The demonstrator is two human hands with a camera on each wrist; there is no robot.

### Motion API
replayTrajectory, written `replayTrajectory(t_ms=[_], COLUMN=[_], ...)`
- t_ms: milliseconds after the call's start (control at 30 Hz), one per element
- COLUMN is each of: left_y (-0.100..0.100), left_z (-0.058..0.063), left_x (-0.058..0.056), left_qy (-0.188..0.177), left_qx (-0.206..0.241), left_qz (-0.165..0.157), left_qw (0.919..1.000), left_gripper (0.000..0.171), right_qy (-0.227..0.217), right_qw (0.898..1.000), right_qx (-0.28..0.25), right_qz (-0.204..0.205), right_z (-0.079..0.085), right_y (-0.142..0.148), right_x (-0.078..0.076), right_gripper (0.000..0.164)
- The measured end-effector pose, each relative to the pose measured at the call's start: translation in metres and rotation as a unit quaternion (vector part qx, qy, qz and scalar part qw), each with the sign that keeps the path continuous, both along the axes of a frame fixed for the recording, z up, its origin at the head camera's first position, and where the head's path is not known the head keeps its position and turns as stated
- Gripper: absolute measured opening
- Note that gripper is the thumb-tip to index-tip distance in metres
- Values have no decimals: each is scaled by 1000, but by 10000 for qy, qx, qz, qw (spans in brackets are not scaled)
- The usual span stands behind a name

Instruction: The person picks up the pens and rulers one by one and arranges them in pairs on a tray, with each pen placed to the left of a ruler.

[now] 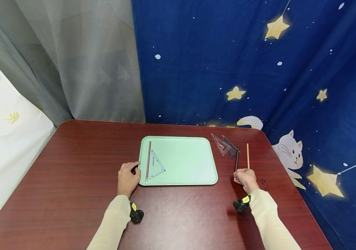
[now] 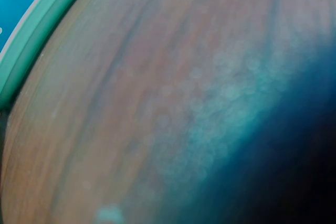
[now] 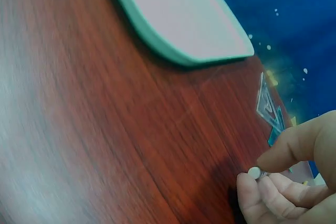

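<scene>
My right hand (image 1: 245,178) pinches a dark pencil (image 1: 237,158) near its lower end; its far end points away from me. In the right wrist view, the pencil's white round end (image 3: 254,172) shows between thumb and finger. Beside the dark pencil lies a light wooden stick (image 1: 248,156), its near end at the hand. My left hand (image 1: 128,178) rests at the left rim of a pale green tray (image 1: 184,183), index finger and thumb touching the edge. On the tray's left side lie a red pencil (image 1: 148,161) and a clear set square (image 1: 157,167).
Two more set squares, a clear one (image 1: 221,144) and a darker one (image 1: 229,146), lie right of the tray, close to the dark pencil. The brown table (image 1: 87,166) meets grey and blue curtains at its back edge.
</scene>
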State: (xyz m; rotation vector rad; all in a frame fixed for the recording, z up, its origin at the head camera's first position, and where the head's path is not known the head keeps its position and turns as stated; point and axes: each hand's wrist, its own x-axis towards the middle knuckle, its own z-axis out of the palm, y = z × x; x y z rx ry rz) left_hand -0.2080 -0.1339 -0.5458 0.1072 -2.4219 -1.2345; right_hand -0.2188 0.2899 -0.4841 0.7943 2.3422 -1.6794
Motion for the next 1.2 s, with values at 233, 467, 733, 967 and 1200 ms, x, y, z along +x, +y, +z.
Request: replayTrajectory(t_ms=[233, 467, 733, 967, 1200], left_y=[-1, -1, 0, 1, 1], left_z=[0, -1, -2, -1, -1], left_x=[0, 0, 0, 0, 0], left_qy=[26, 99, 267, 169, 164], left_qx=[49, 21, -15, -38, -31], left_qz=[-36, -14, 1, -31, 22], left_qw=[10000, 9999, 9996, 9998, 9999], left_gripper=[27, 27, 26, 26, 26], right_qy=[343, 523, 631, 669, 829], right_qw=[9940, 9890, 9864, 9873, 9878], right_qx=[-1032, -1381, -1493, -1381, -1199], right_qz=[-121, 79, 277, 407, 542], right_z=[0, 0, -1, 0, 2], right_y=[-14, -32, -50, -61, -73], right_x=[2, 4, 9, 13, 16], right_gripper=[46, 45, 48, 51, 47])
